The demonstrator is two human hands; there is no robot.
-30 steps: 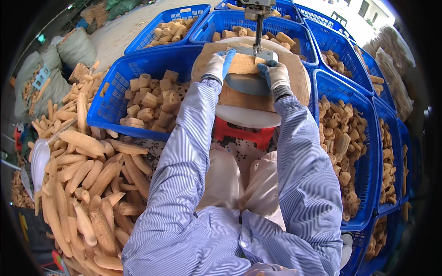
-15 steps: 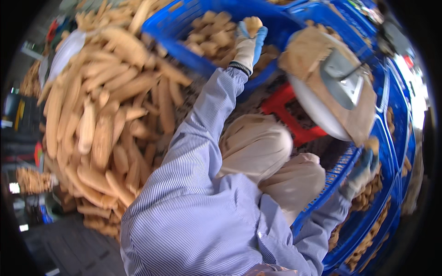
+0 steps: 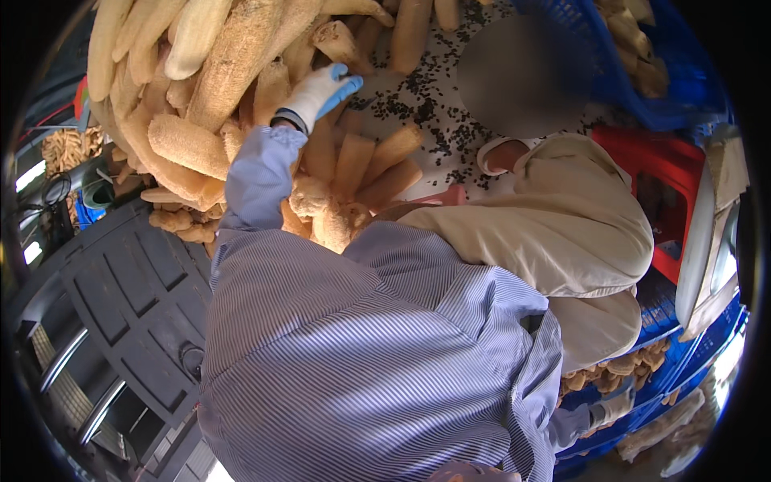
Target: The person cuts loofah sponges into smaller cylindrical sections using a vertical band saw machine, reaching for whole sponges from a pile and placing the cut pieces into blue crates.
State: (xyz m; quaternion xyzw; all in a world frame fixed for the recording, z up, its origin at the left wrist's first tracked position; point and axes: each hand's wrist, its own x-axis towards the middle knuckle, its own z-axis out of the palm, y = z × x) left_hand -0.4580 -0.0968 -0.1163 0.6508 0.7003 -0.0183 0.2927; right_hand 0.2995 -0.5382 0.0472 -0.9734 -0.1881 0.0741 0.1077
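Note:
My left hand [image 3: 324, 95], in a white glove with blue-coated fingers, reaches over a heap of dried loofahs [image 3: 233, 68]. Its thumb and fingers are apart, and I see nothing between them. Just beyond the fingertips is a loofah with its cut end showing [image 3: 336, 36]. Shorter loofahs [image 3: 353, 165] lie between that hand and my lap. Low on the right, my gloved right hand [image 3: 615, 406] is beside a blue basket [image 3: 662, 317] near small loofah pieces [image 3: 622, 368]. Its fingers are too small and partly hidden to read.
Black seeds [image 3: 438, 120] are scattered over the pale floor. A red stool [image 3: 662, 181] stands right of my knees, beside a board-like stand [image 3: 711, 233]. Another blue basket [image 3: 683, 104] holds loofah pieces at the upper right. A dark grey panel [image 3: 132, 297] lies at the left.
The view has swung left. My left hand has gone from the blue basket, where it held a cut loofah piece, to the loofah heap without that piece. My right hand now appears lower.

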